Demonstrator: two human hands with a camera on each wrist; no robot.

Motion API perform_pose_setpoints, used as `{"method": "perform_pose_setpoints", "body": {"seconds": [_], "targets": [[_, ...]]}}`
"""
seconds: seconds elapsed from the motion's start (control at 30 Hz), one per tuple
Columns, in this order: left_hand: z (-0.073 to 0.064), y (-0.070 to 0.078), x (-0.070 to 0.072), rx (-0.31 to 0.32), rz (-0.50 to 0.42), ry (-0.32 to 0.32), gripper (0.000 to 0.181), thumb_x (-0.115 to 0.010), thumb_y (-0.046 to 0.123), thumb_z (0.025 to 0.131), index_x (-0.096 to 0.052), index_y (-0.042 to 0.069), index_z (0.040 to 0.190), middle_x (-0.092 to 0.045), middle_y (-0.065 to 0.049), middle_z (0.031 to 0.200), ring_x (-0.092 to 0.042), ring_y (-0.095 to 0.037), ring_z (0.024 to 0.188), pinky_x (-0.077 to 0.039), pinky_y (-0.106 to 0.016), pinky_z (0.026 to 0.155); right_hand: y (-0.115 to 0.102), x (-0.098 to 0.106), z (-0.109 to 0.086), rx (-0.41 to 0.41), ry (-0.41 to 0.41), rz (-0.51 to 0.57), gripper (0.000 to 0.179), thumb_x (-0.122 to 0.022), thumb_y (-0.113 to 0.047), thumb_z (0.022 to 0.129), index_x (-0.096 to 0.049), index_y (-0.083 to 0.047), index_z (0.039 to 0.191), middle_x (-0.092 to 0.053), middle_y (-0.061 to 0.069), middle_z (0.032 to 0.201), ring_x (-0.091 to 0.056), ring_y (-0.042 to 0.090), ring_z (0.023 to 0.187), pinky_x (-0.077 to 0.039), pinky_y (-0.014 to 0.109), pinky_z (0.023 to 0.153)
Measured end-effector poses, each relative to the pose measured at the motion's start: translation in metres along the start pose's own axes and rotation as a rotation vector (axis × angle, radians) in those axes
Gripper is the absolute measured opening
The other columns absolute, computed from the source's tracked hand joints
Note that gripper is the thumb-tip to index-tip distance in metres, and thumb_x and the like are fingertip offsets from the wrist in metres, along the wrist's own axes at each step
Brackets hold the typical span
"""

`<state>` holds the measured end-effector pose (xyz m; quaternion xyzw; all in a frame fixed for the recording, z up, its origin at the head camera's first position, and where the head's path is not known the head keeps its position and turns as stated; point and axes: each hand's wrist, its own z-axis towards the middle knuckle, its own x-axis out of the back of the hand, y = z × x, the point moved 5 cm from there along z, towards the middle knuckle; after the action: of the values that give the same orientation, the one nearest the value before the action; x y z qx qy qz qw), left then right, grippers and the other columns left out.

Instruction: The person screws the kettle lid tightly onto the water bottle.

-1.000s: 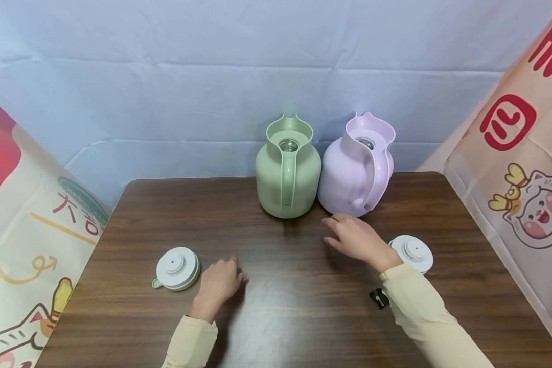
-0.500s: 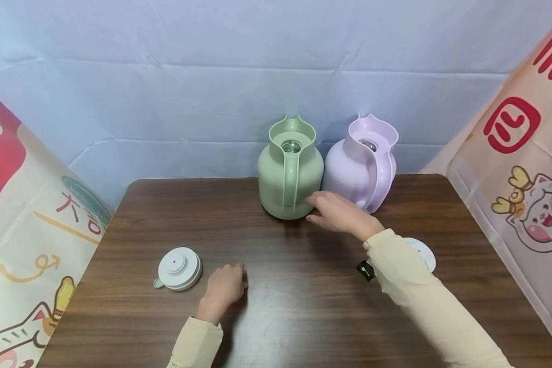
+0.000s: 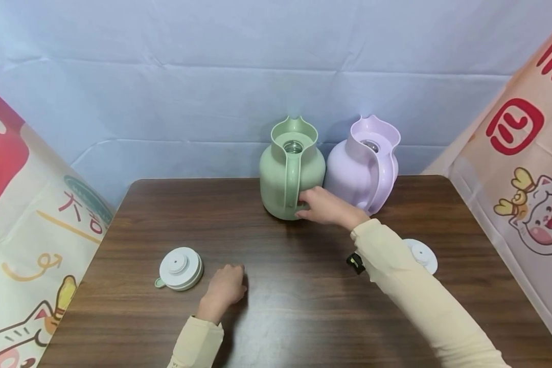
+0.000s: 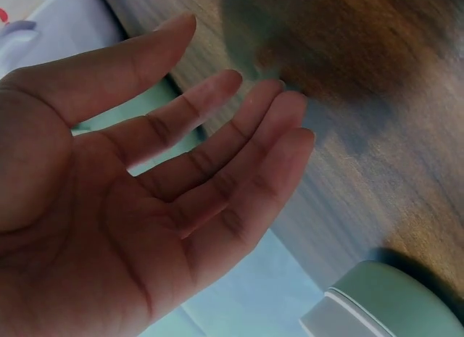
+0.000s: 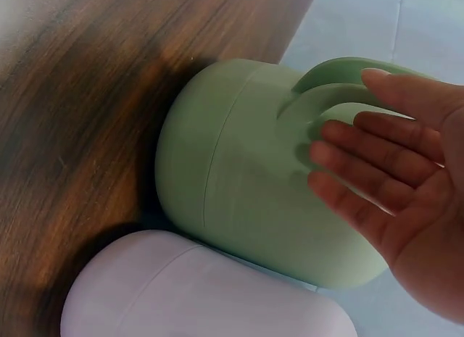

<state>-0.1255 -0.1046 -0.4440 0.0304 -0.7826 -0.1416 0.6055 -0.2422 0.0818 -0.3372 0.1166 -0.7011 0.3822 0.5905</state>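
Note:
A green thermos jug [image 3: 272, 179] stands without a lid at the back of the table, its handle facing me. My right hand [image 3: 325, 205] is at the lower right of that handle. In the right wrist view the fingers [image 5: 362, 159] are loosely bent beside the green jug [image 5: 246, 170], and the thumb overlaps the handle [image 5: 326, 98]. My left hand [image 3: 225, 286] is low over the table. Its fingers [image 4: 232, 163] are relaxed and hold nothing in the left wrist view. Left of it lies a white lid [image 3: 180, 268] with a green tab.
A lilac thermos jug [image 3: 345, 171], also lidless, stands close to the green one's right. Another white lid [image 3: 422, 255] lies at the right, partly covered by my right sleeve [image 3: 414, 286]. The wooden table [image 3: 188, 214] backs onto a pale cloth wall [image 3: 188, 102].
My right hand has moved left, from in front of the lilac jug to the green jug's handle. My left hand has shifted only slightly. Both jugs and lids stay in place.

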Motion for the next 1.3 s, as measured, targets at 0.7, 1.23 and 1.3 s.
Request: {"method": "perform_pose_setpoints", "body": {"seconds": [0.7, 1.23, 1.3], "targets": [[-0.0013, -0.0015, -0.0037, -0.005, 0.029, 0.043, 0.011, -0.068, 0.008, 0.076, -0.060, 0.002, 0.081, -0.061, -0.017, 0.074, -0.060, -0.036, 0.069, -0.048, -0.045, 0.060, 0.0006, -0.0014, 0.0075, -0.049, 0.031, 0.089, 0.012, -0.071, -0.009, 0.076, -0.066, 0.000, 0.082, -0.065, 0.005, 0.075, -0.056, 0.015, 0.065, -0.047, 0.032, 0.066], [0.0021, -0.0022, 0.0042, 0.012, 0.029, 0.067, 0.015, -0.067, 0.012, 0.080, -0.061, 0.002, 0.089, -0.062, -0.016, 0.079, -0.060, -0.035, 0.072, -0.047, -0.045, 0.062, 0.0042, -0.0023, 0.0061, -0.028, 0.088, 0.176, 0.014, -0.072, -0.007, 0.074, -0.068, 0.002, 0.085, -0.068, 0.011, 0.082, -0.064, 0.022, 0.078, -0.050, 0.032, 0.071], [0.0023, -0.0026, 0.0046, 0.014, 0.032, 0.074, 0.016, -0.067, 0.013, 0.080, -0.061, 0.002, 0.090, -0.062, -0.016, 0.079, -0.060, -0.035, 0.073, -0.047, -0.045, 0.062, 0.0041, -0.0021, 0.0065, -0.030, 0.092, 0.172, 0.014, -0.072, -0.007, 0.074, -0.068, 0.002, 0.084, -0.068, 0.011, 0.081, -0.064, 0.022, 0.076, -0.050, 0.032, 0.070]]}}
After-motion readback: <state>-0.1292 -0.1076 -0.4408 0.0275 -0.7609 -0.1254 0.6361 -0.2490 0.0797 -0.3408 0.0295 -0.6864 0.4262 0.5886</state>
